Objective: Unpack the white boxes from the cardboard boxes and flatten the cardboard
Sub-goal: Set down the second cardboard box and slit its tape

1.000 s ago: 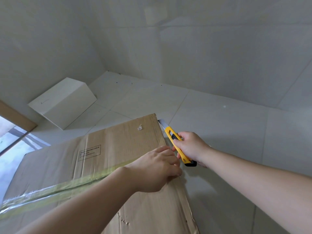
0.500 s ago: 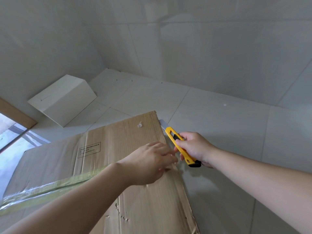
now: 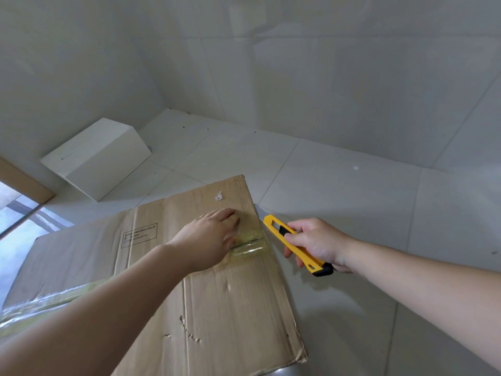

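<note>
A large brown cardboard box (image 3: 217,299) fills the lower left, its top sealed by a strip of clear yellowish tape (image 3: 249,244) along the middle seam. My left hand (image 3: 210,236) lies flat on the box top near its right edge, fingers stretched over the tape's end. My right hand (image 3: 317,244) grips a yellow utility knife (image 3: 295,244) just off the box's right edge; its blade tip sits against that edge. A white box (image 3: 95,161) stands on the floor by the left wall.
Pale tiled floor (image 3: 352,202) runs to tiled walls meeting in a corner behind. A glass pane with a wooden frame (image 3: 24,185) shows at the far left. A crumpled bit of tape (image 3: 218,197) lies on the box top.
My left hand has uncurled and slid forward, uncovering the tape end near the edge. My right hand with the knife has drawn back slightly to the right.
</note>
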